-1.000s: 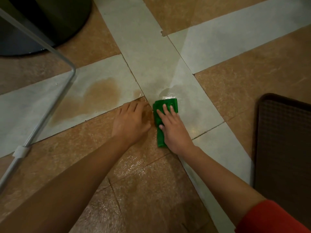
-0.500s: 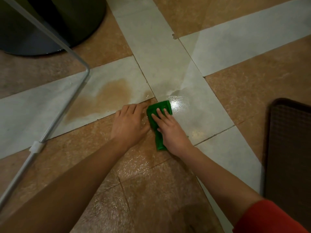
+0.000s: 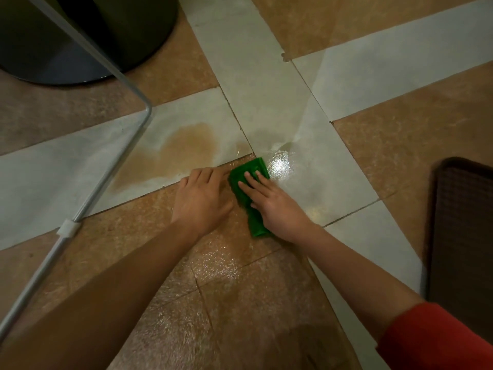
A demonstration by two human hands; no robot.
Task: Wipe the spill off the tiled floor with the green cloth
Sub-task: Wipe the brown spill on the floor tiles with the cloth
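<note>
Spill not yet wiped up

The right hand presses the green cloth down with flat, straight fingers, likely to push hard and soak. The left hand rests flat on the tiled floor just beside it, holding nothing, maybe for balance. The brown puddle lies just past its fingertips.

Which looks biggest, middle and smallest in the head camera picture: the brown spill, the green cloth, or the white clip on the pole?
1. brown spill
2. green cloth, though the right hand hides part of it
3. white clip, clearly the smallest
</note>
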